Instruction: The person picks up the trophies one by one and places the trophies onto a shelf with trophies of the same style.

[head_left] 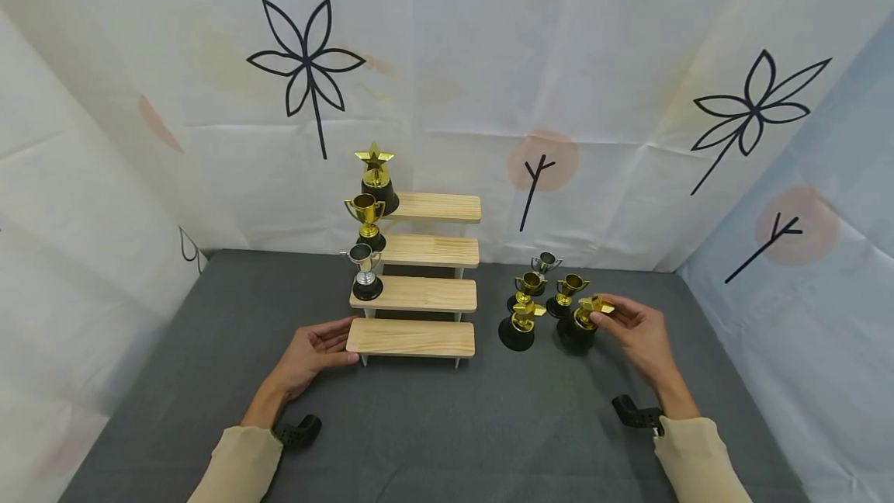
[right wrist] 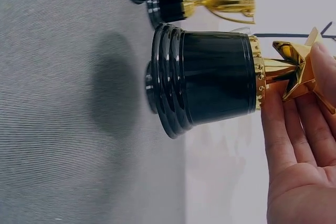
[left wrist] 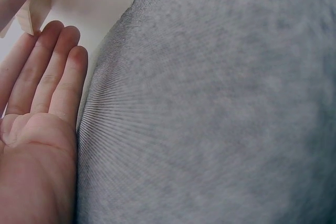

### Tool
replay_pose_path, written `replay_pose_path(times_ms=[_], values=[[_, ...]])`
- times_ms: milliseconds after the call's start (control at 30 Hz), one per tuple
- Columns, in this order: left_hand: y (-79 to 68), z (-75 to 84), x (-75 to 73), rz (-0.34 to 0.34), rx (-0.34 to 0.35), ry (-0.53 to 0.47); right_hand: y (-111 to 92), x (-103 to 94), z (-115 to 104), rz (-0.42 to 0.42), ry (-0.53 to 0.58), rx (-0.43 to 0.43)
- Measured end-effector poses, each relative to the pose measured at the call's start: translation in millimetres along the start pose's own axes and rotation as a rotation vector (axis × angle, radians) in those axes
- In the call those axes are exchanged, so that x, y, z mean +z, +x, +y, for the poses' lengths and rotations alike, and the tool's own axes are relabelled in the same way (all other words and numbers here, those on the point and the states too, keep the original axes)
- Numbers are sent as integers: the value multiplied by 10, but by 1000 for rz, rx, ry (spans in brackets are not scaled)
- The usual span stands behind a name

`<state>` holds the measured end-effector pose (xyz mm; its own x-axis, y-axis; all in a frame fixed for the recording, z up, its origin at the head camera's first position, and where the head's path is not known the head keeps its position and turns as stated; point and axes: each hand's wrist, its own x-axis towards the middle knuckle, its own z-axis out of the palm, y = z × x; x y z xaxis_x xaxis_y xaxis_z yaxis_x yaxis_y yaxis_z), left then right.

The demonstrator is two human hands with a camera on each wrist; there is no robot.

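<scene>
A stepped wooden display stand [head_left: 412, 338] has its lowest shelf's left end between the thumb and fingers of my left hand [head_left: 317, 354]; in the left wrist view those fingers [left wrist: 44, 72] lie nearly straight along the stand. My right hand [head_left: 632, 332] pinches the gold star of a star trophy [right wrist: 215, 74], whose black base hangs just above the cloth. Beside it stand another star trophy [head_left: 518, 332], two gold cup trophies [head_left: 571, 286] and a silver cup trophy [head_left: 546, 261]. On the stand's left side are a star trophy [head_left: 378, 181], a gold cup [head_left: 367, 212] and a silver cup [head_left: 365, 270].
Grey cloth [head_left: 419, 433] covers the table. White printed fabric [head_left: 447, 45] hangs behind and along both sides. The three trophies on the stand occupy the left ends of the upper shelves, one per shelf.
</scene>
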<state>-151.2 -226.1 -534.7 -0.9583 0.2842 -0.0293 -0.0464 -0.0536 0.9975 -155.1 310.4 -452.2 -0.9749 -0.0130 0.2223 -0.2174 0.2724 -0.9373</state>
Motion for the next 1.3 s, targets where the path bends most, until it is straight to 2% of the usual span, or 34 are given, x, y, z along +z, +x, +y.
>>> replay_pose_path(times_ms=[367, 600, 767, 1067, 1300], values=[[1, -6, -2, -4, -8, -7, 57, -38, -300, 32, -22, -29], [-2, -7, -1, -6, -2, -3, 92, -39, -507, 33, 32, -59], [-5, 0, 1, -10, 4, -13, 127, -25, -636, 31, 5, -77], [-9, 12, 6, -8, 8, -10, 244, 60, -839, 23, -71, -75], [-11, 18, 12, 4, -2, 4, 343, 163, -995, 6, -53, -88]])
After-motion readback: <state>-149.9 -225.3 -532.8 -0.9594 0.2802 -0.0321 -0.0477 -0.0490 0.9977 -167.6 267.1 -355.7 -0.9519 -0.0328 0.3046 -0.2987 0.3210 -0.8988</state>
